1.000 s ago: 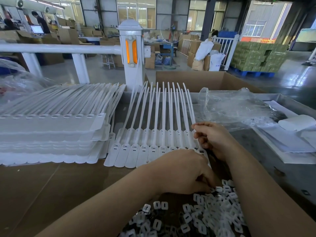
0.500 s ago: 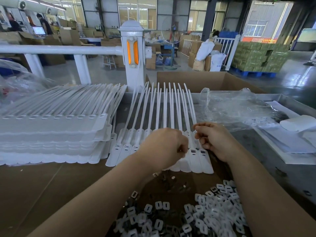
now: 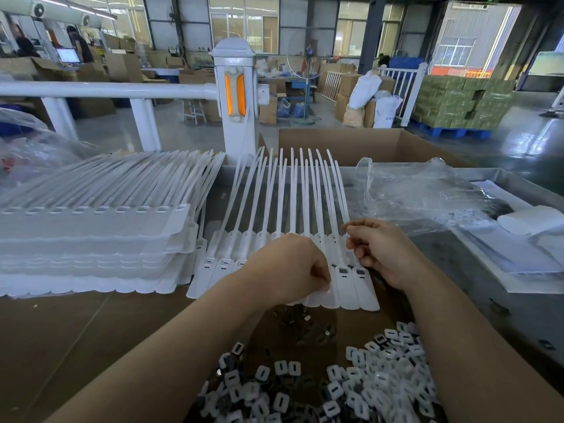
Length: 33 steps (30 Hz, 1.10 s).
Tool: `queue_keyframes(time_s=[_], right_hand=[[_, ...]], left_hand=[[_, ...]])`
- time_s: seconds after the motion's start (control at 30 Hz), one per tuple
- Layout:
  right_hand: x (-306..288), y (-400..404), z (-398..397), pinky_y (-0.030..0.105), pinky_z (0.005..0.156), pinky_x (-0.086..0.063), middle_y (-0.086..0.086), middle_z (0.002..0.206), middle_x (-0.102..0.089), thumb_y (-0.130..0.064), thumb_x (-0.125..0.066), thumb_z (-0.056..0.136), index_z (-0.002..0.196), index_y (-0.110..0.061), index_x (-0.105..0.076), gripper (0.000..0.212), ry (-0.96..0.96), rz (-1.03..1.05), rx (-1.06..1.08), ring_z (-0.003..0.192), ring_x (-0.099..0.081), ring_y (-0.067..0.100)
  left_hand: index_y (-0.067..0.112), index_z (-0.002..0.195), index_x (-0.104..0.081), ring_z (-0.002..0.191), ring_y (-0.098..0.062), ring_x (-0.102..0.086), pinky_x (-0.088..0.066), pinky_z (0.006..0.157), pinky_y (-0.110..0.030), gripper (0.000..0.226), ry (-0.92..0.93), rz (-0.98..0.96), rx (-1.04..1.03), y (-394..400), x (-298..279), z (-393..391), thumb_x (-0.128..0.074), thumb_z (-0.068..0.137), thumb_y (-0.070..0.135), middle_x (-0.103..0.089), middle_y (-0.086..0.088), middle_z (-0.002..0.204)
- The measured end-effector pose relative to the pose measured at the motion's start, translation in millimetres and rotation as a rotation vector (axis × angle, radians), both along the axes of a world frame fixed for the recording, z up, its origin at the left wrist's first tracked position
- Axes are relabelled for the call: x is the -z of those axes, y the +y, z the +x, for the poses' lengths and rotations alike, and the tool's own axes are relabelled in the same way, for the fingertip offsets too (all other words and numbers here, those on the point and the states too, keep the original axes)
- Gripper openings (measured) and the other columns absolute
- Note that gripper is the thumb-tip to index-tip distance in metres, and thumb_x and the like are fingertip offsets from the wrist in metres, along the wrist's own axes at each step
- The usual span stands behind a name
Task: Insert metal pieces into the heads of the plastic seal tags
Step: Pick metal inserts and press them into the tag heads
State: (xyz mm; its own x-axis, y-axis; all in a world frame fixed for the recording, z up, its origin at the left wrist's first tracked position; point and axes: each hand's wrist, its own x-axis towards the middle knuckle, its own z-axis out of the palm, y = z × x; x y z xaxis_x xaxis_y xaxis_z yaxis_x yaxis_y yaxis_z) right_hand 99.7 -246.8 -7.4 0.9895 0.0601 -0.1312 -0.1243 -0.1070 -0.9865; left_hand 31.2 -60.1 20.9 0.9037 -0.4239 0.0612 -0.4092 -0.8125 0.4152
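Observation:
A row of white plastic seal tags (image 3: 276, 209) lies on the brown cardboard, straps pointing away and flat heads (image 3: 343, 274) toward me. My left hand (image 3: 288, 267) hovers over the middle heads, its fingers curled and its fingertips pinched together at one head. Whatever small piece they pinch is hidden. My right hand (image 3: 381, 251) grips the right edge of the row where straps meet heads. A heap of small white and dark pieces (image 3: 335, 386) lies close to me, between my forearms.
A tall stack of joined tag sheets (image 3: 91, 239) fills the left. A crumpled clear plastic bag (image 3: 412, 193) and white sheets (image 3: 518, 254) lie to the right on a grey metal tray. An open cardboard box (image 3: 351, 141) and a white railing post (image 3: 235, 96) stand behind.
My left hand rose from the heap of pieces to the tag heads and shifted right along the row. The right hand stayed on the row's right edge.

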Motion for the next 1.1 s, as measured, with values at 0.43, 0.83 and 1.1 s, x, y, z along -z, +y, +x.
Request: queue_keyframes(time_s=[0.43, 0.83, 1.1], right_hand=[[-1.2, -0.4, -0.1, 0.022, 0.043, -0.039, 0.004, 0.067, -0.065, -0.012, -0.058, 0.098, 0.106, -0.008, -0.066, 0.012, 0.004, -0.007, 0.004, 0.048, -0.049, 0.010], [-4.0, 0.4, -0.5, 0.021, 0.041, -0.036, 0.005, 0.068, -0.063, -0.010, -0.056, 0.098, 0.104, -0.008, -0.064, 0.010, 0.009, -0.001, 0.013, 0.046, -0.047, 0.009], [-4.4, 0.5, 1.0, 0.021, 0.042, -0.035, 0.004, 0.066, -0.064, -0.009, -0.056, 0.098, 0.104, -0.007, -0.065, 0.011, 0.019, -0.003, 0.018, 0.047, -0.047, 0.010]], left_hand=[[0.024, 0.082, -0.071, 0.080, -0.007, -0.064, -0.053, 0.072, -0.023, 0.009, 0.253, -0.313, -0.184, -16.6, 5.9, 20.5, -0.068, 0.091, 0.026, -0.069, 0.008, 0.084], [0.005, 0.106, -0.071, 0.101, -0.029, -0.067, -0.056, 0.092, -0.043, 0.024, 0.369, -0.271, -0.294, -38.7, 3.7, 45.0, -0.070, 0.089, 0.021, -0.072, -0.013, 0.106], [0.007, 0.104, -0.071, 0.080, -0.020, -0.061, -0.050, 0.068, -0.028, 0.027, 0.400, -0.196, -0.293, -40.2, -1.4, 51.7, -0.074, 0.084, 0.025, -0.070, -0.010, 0.098]])
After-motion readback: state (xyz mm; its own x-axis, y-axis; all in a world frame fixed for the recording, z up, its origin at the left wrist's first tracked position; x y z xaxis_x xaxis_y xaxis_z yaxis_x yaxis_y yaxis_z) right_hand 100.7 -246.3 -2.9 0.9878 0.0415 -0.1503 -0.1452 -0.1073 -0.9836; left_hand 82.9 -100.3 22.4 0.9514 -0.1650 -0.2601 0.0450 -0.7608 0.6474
